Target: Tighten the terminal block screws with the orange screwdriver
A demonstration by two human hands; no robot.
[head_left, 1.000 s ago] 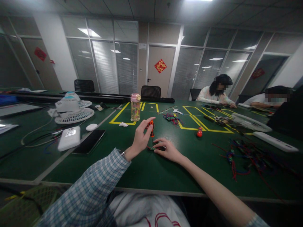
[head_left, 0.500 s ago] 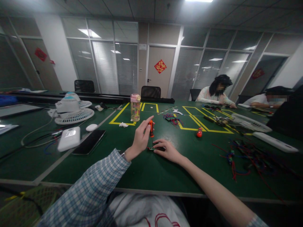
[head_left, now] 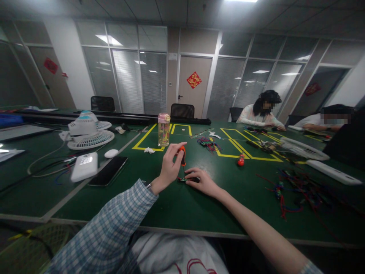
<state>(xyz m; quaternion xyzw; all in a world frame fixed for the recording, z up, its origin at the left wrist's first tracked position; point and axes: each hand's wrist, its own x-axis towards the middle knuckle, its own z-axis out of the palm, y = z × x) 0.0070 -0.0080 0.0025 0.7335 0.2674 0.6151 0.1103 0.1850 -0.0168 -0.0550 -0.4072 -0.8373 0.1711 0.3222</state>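
Note:
My left hand [head_left: 171, 164] is closed round the orange handle of a screwdriver [head_left: 183, 156], held upright with its thin shaft pointing down. The shaft's lower end meets a small green circuit board [head_left: 183, 179] lying on the table. My right hand [head_left: 203, 182] rests on the table with its fingers bent over the board's right part, pressing it against the surface. A dark piece shows under those fingers, and part of the board is hidden by them.
A pink-lidded bottle [head_left: 163, 131] stands beyond my left hand. Nearby are a phone [head_left: 108, 172], a white fan [head_left: 89, 139], a small red-orange screwdriver [head_left: 241, 160] and bundles of wired boards [head_left: 210, 144]. A co-worker [head_left: 261, 110] sits at the far right.
The orange screwdriver handle has turned slightly in my left hand, and the fingers have shifted a little around it. My right hand stays in place on the board.

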